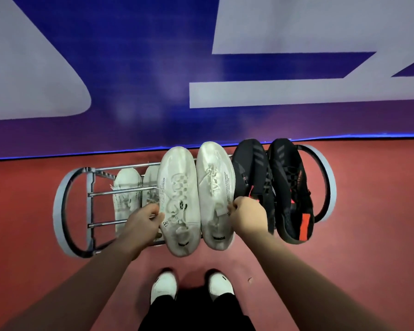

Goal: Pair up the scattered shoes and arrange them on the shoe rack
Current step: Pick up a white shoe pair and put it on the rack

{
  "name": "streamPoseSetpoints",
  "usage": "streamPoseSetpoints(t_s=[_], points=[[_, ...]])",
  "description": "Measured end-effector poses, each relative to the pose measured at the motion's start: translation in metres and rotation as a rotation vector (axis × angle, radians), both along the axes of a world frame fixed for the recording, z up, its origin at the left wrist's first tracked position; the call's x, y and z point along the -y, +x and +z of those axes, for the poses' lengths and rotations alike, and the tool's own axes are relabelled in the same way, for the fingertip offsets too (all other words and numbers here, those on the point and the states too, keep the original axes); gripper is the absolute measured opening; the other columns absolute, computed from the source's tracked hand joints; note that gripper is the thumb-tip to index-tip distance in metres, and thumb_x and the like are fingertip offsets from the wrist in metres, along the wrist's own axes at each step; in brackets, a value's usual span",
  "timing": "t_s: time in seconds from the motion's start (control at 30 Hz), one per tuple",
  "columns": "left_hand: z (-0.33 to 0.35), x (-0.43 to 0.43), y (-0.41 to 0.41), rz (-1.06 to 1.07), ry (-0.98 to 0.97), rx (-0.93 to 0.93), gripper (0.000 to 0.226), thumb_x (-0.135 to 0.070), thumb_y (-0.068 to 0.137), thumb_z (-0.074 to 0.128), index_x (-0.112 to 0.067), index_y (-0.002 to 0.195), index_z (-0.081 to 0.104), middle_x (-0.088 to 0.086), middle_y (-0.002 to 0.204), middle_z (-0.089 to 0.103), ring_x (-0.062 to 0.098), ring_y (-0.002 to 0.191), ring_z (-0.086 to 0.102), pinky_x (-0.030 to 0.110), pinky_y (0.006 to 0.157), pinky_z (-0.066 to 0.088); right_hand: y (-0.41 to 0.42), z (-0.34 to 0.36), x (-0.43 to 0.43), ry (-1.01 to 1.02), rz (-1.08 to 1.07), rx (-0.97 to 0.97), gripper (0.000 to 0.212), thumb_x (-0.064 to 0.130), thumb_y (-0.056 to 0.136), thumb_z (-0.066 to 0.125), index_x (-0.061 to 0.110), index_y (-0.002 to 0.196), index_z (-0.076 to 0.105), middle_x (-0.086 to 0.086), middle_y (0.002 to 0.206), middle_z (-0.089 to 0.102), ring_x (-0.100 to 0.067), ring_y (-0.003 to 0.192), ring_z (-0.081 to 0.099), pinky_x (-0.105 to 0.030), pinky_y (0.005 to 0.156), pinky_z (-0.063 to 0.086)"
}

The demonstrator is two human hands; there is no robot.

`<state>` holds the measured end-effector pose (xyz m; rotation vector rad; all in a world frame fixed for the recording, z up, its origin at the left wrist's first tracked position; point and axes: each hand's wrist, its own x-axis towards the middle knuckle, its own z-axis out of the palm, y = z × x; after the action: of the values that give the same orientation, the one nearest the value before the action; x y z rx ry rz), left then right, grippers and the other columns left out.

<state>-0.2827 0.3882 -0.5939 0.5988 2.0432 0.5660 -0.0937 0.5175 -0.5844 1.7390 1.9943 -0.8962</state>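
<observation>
- On the red floor [34,211] beside a blue-and-white wall banner [153,68], a metal shoe rack [60,206] with round end hoops stands just ahead of the person's own white-shod feet.
- On the top tier, two white sneakers sit side by side: the left white sneaker [179,201] and the right white sneaker [215,187], toes pointing far, heels hanging over the near rail.
- To their right on the same tier a pair of black sneakers [273,187] with orange accents lies together, touching the white pair.
- On the lower tier, towards the left, another white pair [129,189] shows through the bars, partly hidden by the upper shoes.
- The left hand [142,223] has its grip clenched on the left edge of the left white sneaker, fingers curled over its side.
- The right hand [247,216] has its grip pinched on the right edge of the right white sneaker, between it and the black pair.
- Judging from this, three pairs are already matched and on the rack, and the white pair in hand seems to be getting settled or straightened.
- No loose shoes show on the visible floor, so the task looks nearly complete; what lies outside the view cannot be told.
</observation>
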Motion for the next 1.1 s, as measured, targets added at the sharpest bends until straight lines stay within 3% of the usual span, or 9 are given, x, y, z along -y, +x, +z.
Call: streamPoseSetpoints(t_s=[0.1, 0.17, 0.3, 0.4, 0.5, 0.63, 0.73, 0.97, 1.1], points=[[-0.008, 0.005, -0.008, 0.035, -0.024, 0.082, 0.028, -0.009, 0.092, 0.054, -0.008, 0.066, 0.045, 0.007, 0.066, 0.050, 0.020, 0.060, 0.053, 0.036, 0.058, 0.056, -0.005, 0.001, -0.001, -0.001, 0.052, 0.029, 0.034, 0.016, 0.086, 0.051, 0.017, 0.055, 0.036, 0.004, 0.057, 0.041, -0.026, 0.066, 0.046, -0.027, 0.057, 0.031], [-0.010, 0.008, -0.013, 0.047, -0.040, 0.111, 0.026, -0.011, 0.091, 0.055, -0.008, 0.067, 0.044, 0.011, 0.067, 0.053, 0.021, 0.061, 0.057, 0.042, 0.064, 0.056, -0.008, 0.001, -0.004, -0.016, 0.048, 0.023, 0.032, 0.013, 0.085, 0.051, 0.017, 0.056, 0.037, 0.004, 0.057, 0.042, -0.026, 0.067, 0.047, -0.027, 0.050, 0.027], [-0.014, 0.007, -0.012, 0.005, -0.059, 0.055, 0.030, -0.011, 0.090, 0.055, -0.013, 0.064, 0.041, 0.006, 0.057, 0.050, 0.007, 0.044, 0.048, 0.027, 0.052, 0.042, -0.013, -0.002, -0.007, -0.053, -0.006, 0.043, 0.025, 0.013, 0.085, 0.052, 0.015, 0.061, 0.047, -0.001, 0.065, 0.051, -0.030, 0.074, 0.055, -0.026, 0.062, 0.036], [-0.022, 0.008, -0.014, 0.005, -0.065, 0.063, 0.029, -0.016, 0.089, 0.057, -0.014, 0.064, 0.041, 0.008, 0.058, 0.051, 0.018, 0.053, 0.052, 0.030, 0.055, 0.041, -0.015, -0.002, -0.006, -0.015, 0.034, 0.099, 0.011, 0.007, 0.082, 0.050, 0.011, 0.079, 0.060, -0.009, 0.085, 0.065, -0.033, 0.086, 0.064, -0.029, 0.062, 0.042], [-0.027, 0.008, -0.016, 0.023, -0.094, 0.016, 0.027, -0.019, 0.089, 0.057, -0.017, 0.065, 0.043, 0.011, 0.059, 0.053, 0.023, 0.055, 0.053, 0.031, 0.054, 0.038, -0.016, -0.001, -0.006, 0.030, 0.096, 0.145, 0.018, 0.002, 0.082, 0.047, 0.008, 0.090, 0.063, -0.010, 0.094, 0.067, -0.033, 0.090, 0.065, -0.031, 0.062, 0.043], [-0.026, 0.004, -0.011, -0.021, -0.074, -0.124, 0.030, -0.019, 0.088, 0.058, -0.014, 0.062, 0.043, 0.010, 0.056, 0.053, 0.033, 0.057, 0.059, 0.036, 0.058, 0.049, -0.015, 0.001, -0.006, 0.069, 0.185, 0.200, 0.022, -0.002, 0.083, 0.046, 0.007, 0.095, 0.062, -0.011, 0.098, 0.067, -0.034, 0.093, 0.064, -0.032, 0.063, 0.042], [-0.023, -0.001, -0.005, -0.092, -0.077, -0.216, 0.031, -0.019, 0.088, 0.059, -0.016, 0.062, 0.042, 0.005, 0.056, 0.049, 0.026, 0.057, 0.049, 0.032, 0.057, 0.039, -0.011, 0.002, -0.007, 0.083, 0.252, 0.227, 0.021, -0.001, 0.082, 0.049, 0.007, 0.096, 0.061, -0.011, 0.099, 0.066, -0.034, 0.094, 0.064, -0.033, 0.064, 0.042], [-0.025, 0.002, 0.000, -0.098, -0.075, -0.187, 0.030, -0.020, 0.089, 0.057, -0.012, 0.064, 0.042, 0.017, 0.066, 0.059, 0.035, 0.069, 0.058, 0.040, 0.065, 0.046, -0.011, 0.002, -0.004, 0.039, 0.244, 0.195, 0.019, -0.002, 0.080, 0.048, 0.006, 0.091, 0.060, -0.011, 0.094, 0.065, -0.034, 0.088, 0.063, -0.032, 0.062, 0.043], [-0.019, 0.001, 0.001, -0.110, -0.132, -0.182, 0.028, -0.028, 0.092, 0.052, -0.013, 0.070, 0.051, 0.010, 0.070, 0.061, 0.027, 0.066, 0.054, 0.031, 0.062, 0.039, 0.003, 0.004, 0.001, 0.010, 0.204, 0.110, 0.009, 0.012, 0.084, 0.050, 0.011, 0.079, 0.057, -0.010, 0.089, 0.063, -0.034, 0.084, 0.061, -0.030, 0.063, 0.041]])
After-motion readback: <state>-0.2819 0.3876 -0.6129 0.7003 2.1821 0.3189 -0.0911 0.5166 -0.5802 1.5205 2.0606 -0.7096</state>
